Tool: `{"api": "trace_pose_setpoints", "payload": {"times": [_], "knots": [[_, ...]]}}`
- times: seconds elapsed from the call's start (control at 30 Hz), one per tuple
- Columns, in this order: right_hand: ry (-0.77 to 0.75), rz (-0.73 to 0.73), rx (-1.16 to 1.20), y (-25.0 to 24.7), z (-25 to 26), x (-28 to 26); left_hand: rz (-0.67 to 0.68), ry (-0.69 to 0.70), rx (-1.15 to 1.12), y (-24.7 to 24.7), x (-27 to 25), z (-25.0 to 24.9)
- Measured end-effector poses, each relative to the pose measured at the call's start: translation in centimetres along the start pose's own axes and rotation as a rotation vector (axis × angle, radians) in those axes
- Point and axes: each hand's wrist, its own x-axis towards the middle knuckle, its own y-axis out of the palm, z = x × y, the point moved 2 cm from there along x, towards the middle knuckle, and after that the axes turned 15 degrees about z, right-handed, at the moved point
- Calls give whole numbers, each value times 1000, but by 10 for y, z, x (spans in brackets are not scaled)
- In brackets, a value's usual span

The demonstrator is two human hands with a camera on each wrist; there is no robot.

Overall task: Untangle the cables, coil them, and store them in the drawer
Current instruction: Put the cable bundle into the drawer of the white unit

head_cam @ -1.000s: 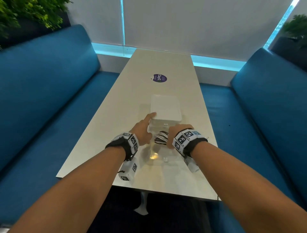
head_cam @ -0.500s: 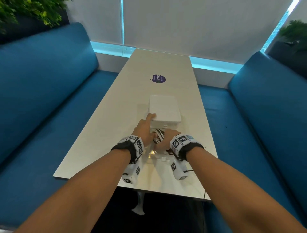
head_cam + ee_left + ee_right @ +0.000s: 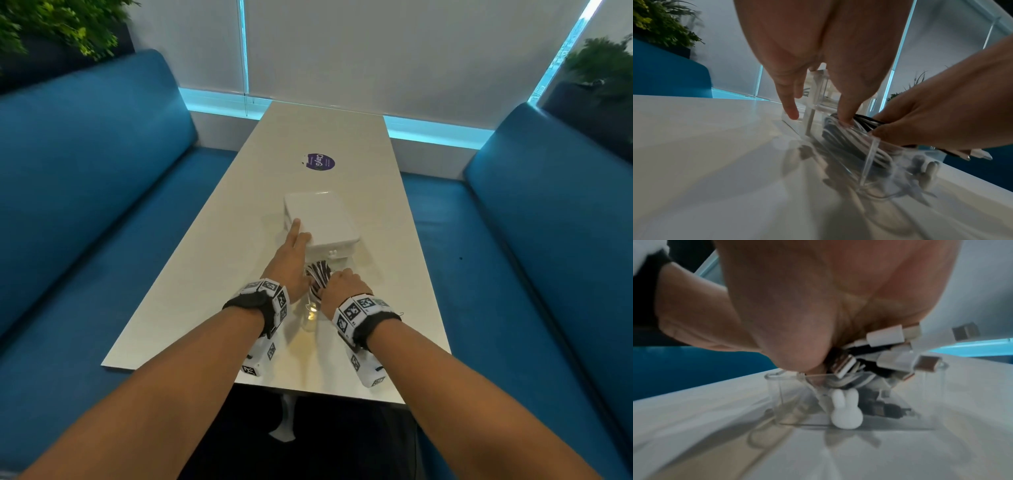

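A white-lidded drawer box [image 3: 325, 219] stands mid-table, its clear drawer [image 3: 869, 162] pulled out toward me. My right hand [image 3: 340, 284] grips a coiled bundle of black and white cables [image 3: 318, 272] and holds it down in the drawer. Several USB plugs [image 3: 885, 337] stick out past my palm, above the drawer's front rim. My left hand [image 3: 293, 253] is open: its index finger [image 3: 790, 110] rests on the box and its thumb [image 3: 844, 113] touches the cable coil [image 3: 849, 141]. A white rabbit-shaped knob [image 3: 845, 412] sits on the drawer front.
The box stands on a long white table [image 3: 205, 274] with a purple round sticker [image 3: 320, 161] farther back. Blue sofas [image 3: 85, 205] [image 3: 548, 240] flank both sides. Window blinds close off the far end, and plants [image 3: 68, 27] stand in the corners.
My right hand has moved left and down with the cable bundle, lowering it into the clear drawer. My left index finger has slid a little farther onto the box lid.
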Motion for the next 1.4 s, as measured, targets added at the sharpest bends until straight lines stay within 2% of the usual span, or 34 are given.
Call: {"api": "trace_pose_setpoints", "payload": {"times": [0.13, 0.27, 0.43, 0.53, 0.7, 0.83, 0.9, 1.0, 1.1, 1.2, 1.3, 1.4], "knots": [[-16, -111, -312, -6, -1, -4, 37, -16, 18, -3, 1, -4], [-72, -21, -157, -13, 0, -7, 59, -12, 26, -4, 4, 0], [-52, 18, -169, -21, 4, -7, 64, 35, -32, -9, 4, 6], [-21, 8, -171, -22, 4, -5, 22, 38, -36, -14, 7, 6], [14, -15, 15, -14, -7, 5, -38, 4, -33, -12, 16, -6], [-84, 73, 155, -21, -14, 5, -53, -12, 93, -16, 26, -4], [-93, 40, 190, -30, -20, 8, -30, -16, 122, -18, 30, -1], [-4, -53, 332, -34, -31, 14, 4, -30, 138, -19, 32, -3], [78, -39, 448, -31, -30, 20, 2, -35, 87, -17, 33, 2], [170, -68, 453, -29, -33, 26, 9, -13, 55, -14, 35, 7], [236, 33, 512, -22, -45, 34, 46, 28, 35, -17, 35, 5], [131, 136, 640, -11, -48, 43, 90, 93, 35, -21, 38, 4]]}}
